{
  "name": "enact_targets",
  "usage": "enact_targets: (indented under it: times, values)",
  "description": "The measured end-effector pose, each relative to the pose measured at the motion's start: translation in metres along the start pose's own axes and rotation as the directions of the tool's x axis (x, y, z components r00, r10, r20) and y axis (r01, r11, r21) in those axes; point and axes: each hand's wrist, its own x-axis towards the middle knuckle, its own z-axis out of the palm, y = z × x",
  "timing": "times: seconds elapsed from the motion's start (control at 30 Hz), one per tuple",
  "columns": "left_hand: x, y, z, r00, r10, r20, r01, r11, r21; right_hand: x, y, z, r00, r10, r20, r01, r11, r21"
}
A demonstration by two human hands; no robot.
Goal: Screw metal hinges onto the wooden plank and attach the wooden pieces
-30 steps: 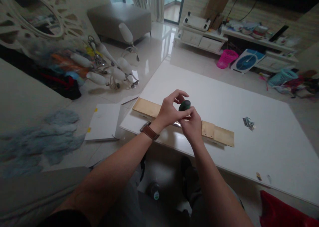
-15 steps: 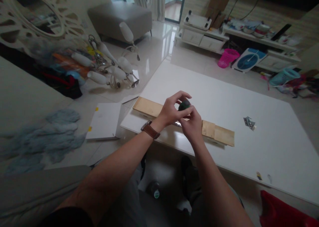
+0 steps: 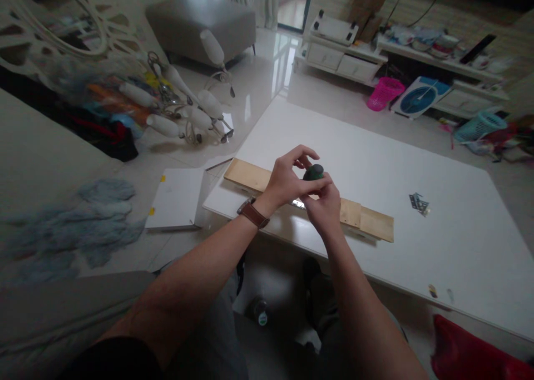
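Observation:
Over the wooden strip, both hands come together around a screwdriver [image 3: 314,172]. Its rounded green and black handle end points up; the shaft is hidden by my fingers. My left hand [image 3: 287,178], with a brown watch strap at the wrist, curls its fingers and thumb about the handle. Just below, my right hand [image 3: 325,205] has its fingers closed under the handle. The pale wooden strip [image 3: 248,173] lies along the near edge of a white board [image 3: 354,152], its middle covered by my hands. A shiny metal strip [image 3: 298,203] shows beneath my fingers.
Small metal parts [image 3: 419,203] lie on the board's right side. A white panel [image 3: 175,198] rests on the floor at left, near blue-grey cloth [image 3: 100,218]. A chandelier [image 3: 196,110] lies beyond. Something red [image 3: 471,349] is at bottom right, a bottle [image 3: 259,311] by my feet.
The screwdriver's handle end has tilted slightly, showing more of its dark top. My hands stay in nearly the same place over the wooden strip. The camera view has shifted a little.

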Motion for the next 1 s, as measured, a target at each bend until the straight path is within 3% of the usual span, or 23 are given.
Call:
enact_targets:
  times: [0.17, 0.27, 0.37, 0.43, 0.5, 0.57, 0.63, 1.0]
  values:
    - [0.003, -0.005, 0.001, 0.998, -0.009, 0.059, 0.013, 0.997, -0.072, 0.000, 0.004, 0.000, 1.000, -0.005, -0.024, 0.006, 1.000, 0.024]
    - [0.008, -0.015, -0.002, 0.991, -0.089, 0.100, 0.099, 0.989, -0.107, 0.001, 0.005, -0.001, 0.999, 0.021, -0.025, -0.021, 1.000, 0.005]
    - [0.008, -0.032, -0.011, 0.960, -0.241, 0.143, 0.229, 0.969, 0.092, 0.002, 0.006, -0.002, 0.999, 0.029, -0.026, -0.030, 0.999, -0.018]
    - [0.002, -0.042, -0.018, 0.908, -0.332, 0.255, 0.228, 0.903, 0.365, 0.002, 0.007, -0.002, 0.999, 0.025, -0.031, -0.025, 0.999, -0.025]
    - [-0.006, -0.048, -0.023, 0.814, -0.398, 0.422, 0.111, 0.821, 0.561, 0.002, 0.007, -0.002, 0.999, 0.025, -0.034, -0.025, 0.999, -0.025]
    - [-0.013, -0.051, -0.025, 0.716, -0.424, 0.555, -0.055, 0.758, 0.650, 0.002, 0.007, -0.001, 0.999, 0.025, -0.032, -0.026, 0.999, -0.028]
    - [-0.018, -0.052, -0.024, 0.678, -0.419, 0.604, -0.159, 0.719, 0.676, 0.003, 0.006, -0.001, 0.999, 0.018, -0.034, -0.020, 0.999, -0.040]
    - [-0.017, -0.059, -0.020, 0.703, -0.414, 0.578, -0.190, 0.673, 0.715, 0.002, 0.002, -0.003, 0.999, -0.022, -0.037, 0.019, 0.995, -0.096]
